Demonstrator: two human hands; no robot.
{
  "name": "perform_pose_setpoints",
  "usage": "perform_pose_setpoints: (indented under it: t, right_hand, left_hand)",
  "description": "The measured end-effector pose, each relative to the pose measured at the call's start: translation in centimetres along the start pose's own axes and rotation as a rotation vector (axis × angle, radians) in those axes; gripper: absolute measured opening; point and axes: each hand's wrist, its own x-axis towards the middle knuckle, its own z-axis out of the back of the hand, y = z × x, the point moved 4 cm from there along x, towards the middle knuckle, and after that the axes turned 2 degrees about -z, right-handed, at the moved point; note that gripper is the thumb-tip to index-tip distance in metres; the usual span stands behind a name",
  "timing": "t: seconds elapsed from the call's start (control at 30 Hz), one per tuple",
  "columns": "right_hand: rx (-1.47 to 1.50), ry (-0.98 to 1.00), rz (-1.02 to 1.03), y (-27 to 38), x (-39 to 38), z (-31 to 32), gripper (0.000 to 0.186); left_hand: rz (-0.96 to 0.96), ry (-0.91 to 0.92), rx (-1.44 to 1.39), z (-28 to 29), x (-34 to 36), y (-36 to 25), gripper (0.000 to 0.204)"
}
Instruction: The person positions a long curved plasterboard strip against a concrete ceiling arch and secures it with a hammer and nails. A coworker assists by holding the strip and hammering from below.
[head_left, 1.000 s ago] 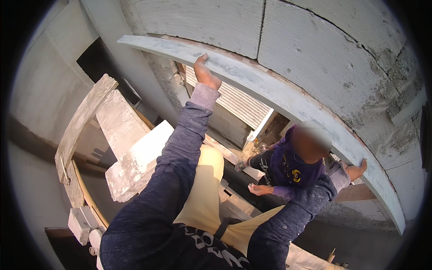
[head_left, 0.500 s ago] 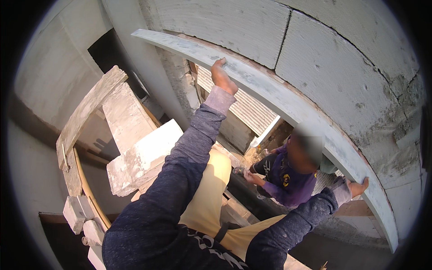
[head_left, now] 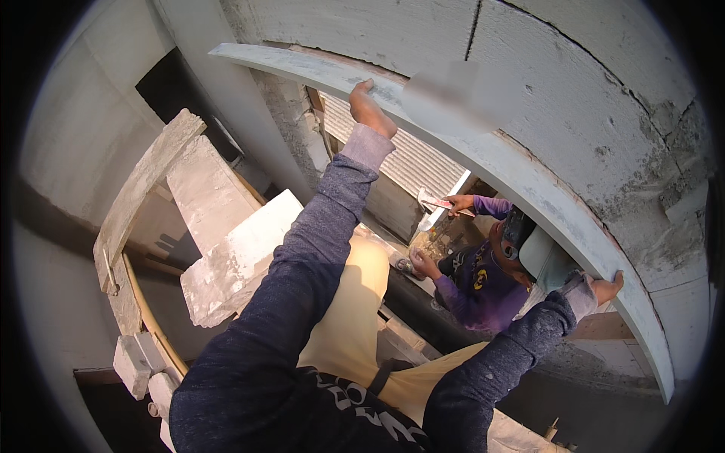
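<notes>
A long, narrow, pale grey board (head_left: 483, 155) runs from upper left to lower right, lying along the lower edge of the block wall (head_left: 551, 83). Toward its upper end, my left hand (head_left: 370, 112) grips the lower edge, thumb over the face and the other fingers mostly hidden. Farther down, near the lower right end, my right hand (head_left: 606, 288) is closed on the same edge, its fingers partly out of sight. Below the board, between my arms, a co-worker (head_left: 487, 283) holds up a claw hammer (head_left: 445, 204) with a reddish handle.
To my left are rough wooden planks (head_left: 147, 181), a large pale block (head_left: 238, 260) and smaller block pieces (head_left: 132, 366). Beyond the wall opening lies a corrugated roof (head_left: 415, 162). A grey column (head_left: 234, 90) stands at the far left of the opening.
The co-worker has shifted and raised an arm, bringing the hammer into view near the opening. Both my hands keep their grip on the board; the view has shifted slightly.
</notes>
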Motion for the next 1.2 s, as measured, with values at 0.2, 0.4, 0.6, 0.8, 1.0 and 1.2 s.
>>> perform_pose_setpoints:
  t: [0.2,0.4,0.6,0.8,1.0,1.2]
  right_hand:
    - [0.166,0.084,-0.11,-1.2,-0.5,-1.2,0.046]
    - [0.082,0.072,-0.071,-0.1,-0.1,-0.8,0.052]
    - [0.014,0.041,-0.131,-0.1,-3.5,-2.2,0.055]
    - [-0.161,0.037,-0.166,3.7,-6.5,-0.8,0.059]
    - [0.029,0.4,-0.219,1.3,-6.7,7.5,0.046]
    - [-0.157,0.322,-0.337,-4.0,-11.0,20.2,0.07]
  left_hand:
    - [0.019,0.036,0.0,0.5,0.7,-0.6,0.043]
    - [0.013,0.159,0.087,-0.9,-1.8,-0.5,0.049]
    - [0.021,0.205,0.137,1.4,1.2,-1.3,0.039]
    - [-0.12,0.234,0.31,0.6,0.0,-1.9,0.046]
    - [0.136,0.318,0.297,9.6,0.5,-4.9,0.049]
    - [0.18,0.542,0.617,21.7,-3.9,-5.4,0.057]
